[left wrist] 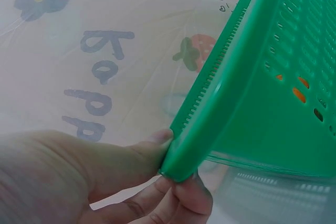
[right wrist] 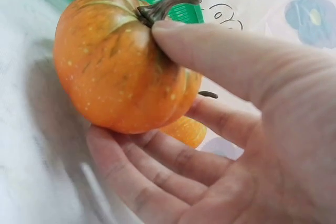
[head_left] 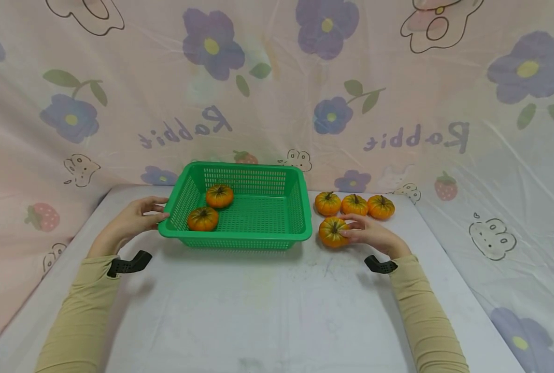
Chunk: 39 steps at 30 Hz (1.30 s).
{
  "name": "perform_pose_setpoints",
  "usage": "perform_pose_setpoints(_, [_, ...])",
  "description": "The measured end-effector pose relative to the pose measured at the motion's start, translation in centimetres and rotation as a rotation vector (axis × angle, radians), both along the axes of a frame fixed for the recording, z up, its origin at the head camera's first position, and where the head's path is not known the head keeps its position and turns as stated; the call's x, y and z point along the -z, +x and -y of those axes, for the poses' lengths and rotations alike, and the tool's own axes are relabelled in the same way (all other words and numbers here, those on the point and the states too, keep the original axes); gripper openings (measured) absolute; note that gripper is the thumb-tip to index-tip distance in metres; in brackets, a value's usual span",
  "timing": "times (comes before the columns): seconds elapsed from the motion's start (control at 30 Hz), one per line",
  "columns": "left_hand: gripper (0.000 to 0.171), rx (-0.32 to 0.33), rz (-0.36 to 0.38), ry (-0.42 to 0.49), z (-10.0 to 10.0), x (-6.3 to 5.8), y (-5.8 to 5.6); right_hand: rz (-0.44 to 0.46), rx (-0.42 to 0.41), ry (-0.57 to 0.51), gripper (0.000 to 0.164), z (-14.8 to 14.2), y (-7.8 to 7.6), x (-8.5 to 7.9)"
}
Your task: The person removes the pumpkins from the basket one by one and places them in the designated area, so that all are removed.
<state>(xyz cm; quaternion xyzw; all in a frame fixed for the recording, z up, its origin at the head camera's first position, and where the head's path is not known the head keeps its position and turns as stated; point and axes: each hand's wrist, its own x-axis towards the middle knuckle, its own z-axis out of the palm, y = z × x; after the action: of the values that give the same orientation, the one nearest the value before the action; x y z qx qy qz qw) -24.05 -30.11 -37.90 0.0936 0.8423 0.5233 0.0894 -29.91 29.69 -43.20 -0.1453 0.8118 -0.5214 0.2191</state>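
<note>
My left hand (head_left: 143, 217) pinches the left rim of a green plastic basket (head_left: 244, 236), thumb on one side and fingers under the lip in the left wrist view. Two small orange pumpkins lie inside the basket: one pumpkin (head_left: 219, 196) farther back, another pumpkin (head_left: 202, 219) nearer the front left. To the right of the basket, my right hand (head_left: 367, 231) holds a pumpkin (right wrist: 121, 66) between thumb and fingers. In the right wrist view its thumb lies beside the dark curved stem, with the fingers along the pumpkin's underside.
Behind the held pumpkin, three more stand in a row: a left pumpkin (head_left: 327, 203), a middle pumpkin (head_left: 354, 204) and a right pumpkin (head_left: 381, 207). A white cloth covers the table (head_left: 258, 311). A patterned curtain (head_left: 277, 88) hangs close behind the basket.
</note>
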Motion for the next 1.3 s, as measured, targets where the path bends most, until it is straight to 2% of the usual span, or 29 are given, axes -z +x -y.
perform_pose_setpoints(0.6, [0.064,-0.01,0.004,-0.027,0.08,-0.02,-0.01,0.044,0.037,0.013,0.061,-0.01,0.03,0.61])
perform_pose_setpoints(0.87, [0.063,0.0,0.001,-0.026,-0.02,-0.14,0.05,0.044,0.059,0.019,0.06,-0.23,-0.06,0.74])
perform_pose_setpoints(1.1, [0.064,-0.004,0.005,-0.029,-0.04,-0.17,-0.01,0.039,0.04,-0.004,0.06,-0.37,-0.02,0.51])
perform_pose_setpoints(1.3, [0.064,-0.008,0.007,-0.021,-0.13,-0.17,0.04,0.02,0.066,-0.006,0.056,-0.38,-0.13,0.75])
